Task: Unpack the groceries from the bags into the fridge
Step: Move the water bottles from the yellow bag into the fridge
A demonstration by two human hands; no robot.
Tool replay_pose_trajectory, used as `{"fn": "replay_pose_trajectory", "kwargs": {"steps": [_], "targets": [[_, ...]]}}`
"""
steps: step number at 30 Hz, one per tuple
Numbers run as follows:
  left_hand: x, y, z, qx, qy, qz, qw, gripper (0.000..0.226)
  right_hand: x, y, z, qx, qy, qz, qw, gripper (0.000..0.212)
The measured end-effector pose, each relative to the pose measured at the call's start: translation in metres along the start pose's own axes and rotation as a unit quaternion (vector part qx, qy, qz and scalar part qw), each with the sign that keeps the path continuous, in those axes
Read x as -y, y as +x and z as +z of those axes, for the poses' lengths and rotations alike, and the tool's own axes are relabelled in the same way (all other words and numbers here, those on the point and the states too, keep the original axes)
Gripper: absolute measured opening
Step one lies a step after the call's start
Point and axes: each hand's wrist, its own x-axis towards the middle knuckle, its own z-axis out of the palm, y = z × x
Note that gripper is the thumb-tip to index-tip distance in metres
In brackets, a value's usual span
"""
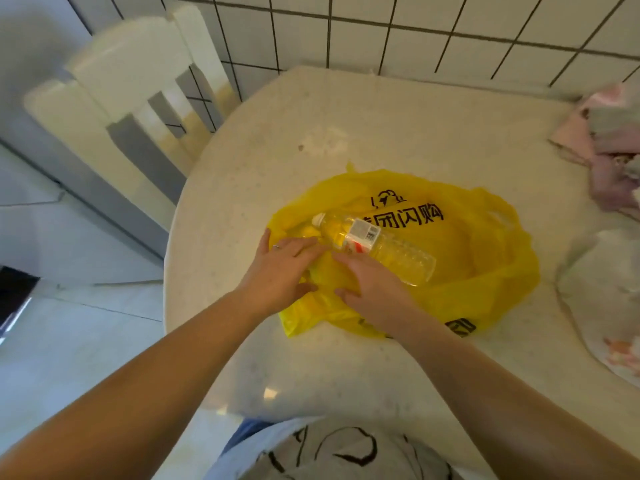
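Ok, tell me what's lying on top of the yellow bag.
A clear plastic bottle lies on its side on the yellow bag, and both hands, left and right, rest on its near edge. Whatever is inside the bag is hidden.

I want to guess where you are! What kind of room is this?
Probably a home kitchen or dining corner: a round table, a white chair beside it, a white tiled wall behind.

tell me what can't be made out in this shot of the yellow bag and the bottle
Head view only:
- Inside of the yellow bag: folded opaque plastic hides any other contents.
- Label of the bottle: print too small and blurred.
- Left hand and right hand: fingertips lie on the bag's folds; grip unclear.
- Cloth pile: cut by the right edge.
- Fridge: not identifiable.
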Motion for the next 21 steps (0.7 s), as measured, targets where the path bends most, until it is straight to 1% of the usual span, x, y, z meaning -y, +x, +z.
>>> {"fn": "replay_pose_trajectory", "kwargs": {"steps": [3,7,9,12,15,18,21], "targets": [[0.006,-0.006,0.005,-0.058,0.002,0.01,0.998,0.068,0.0,0.003,0.003,0.004,-0.009,-0.029,1.0,0.052],[0.011,-0.016,0.013,-0.094,0.028,0.011,0.995,0.072,0.008,0.003,0.009,-0.024,0.026,-0.078,0.996,0.04],[0.013,-0.023,0.019,-0.101,0.03,0.008,0.994,0.075,0.012,0.002,0.017,-0.024,0.023,-0.095,0.995,0.038],[0.015,-0.031,0.026,-0.089,0.031,0.004,0.996,0.078,0.013,-0.003,0.029,-0.017,0.011,-0.101,0.995,0.037],[0.013,-0.038,0.032,-0.092,0.03,0.011,0.995,0.075,0.012,-0.01,0.035,-0.043,-0.004,-0.109,0.993,0.036],[0.007,-0.047,0.04,-0.115,0.034,0.044,0.992,0.07,0.009,-0.018,0.041,-0.07,-0.032,-0.109,0.991,0.034],[0.0,-0.056,0.047,-0.131,0.014,0.056,0.99,0.064,0.003,-0.029,0.044,-0.092,-0.024,-0.097,0.991,0.032]]}}
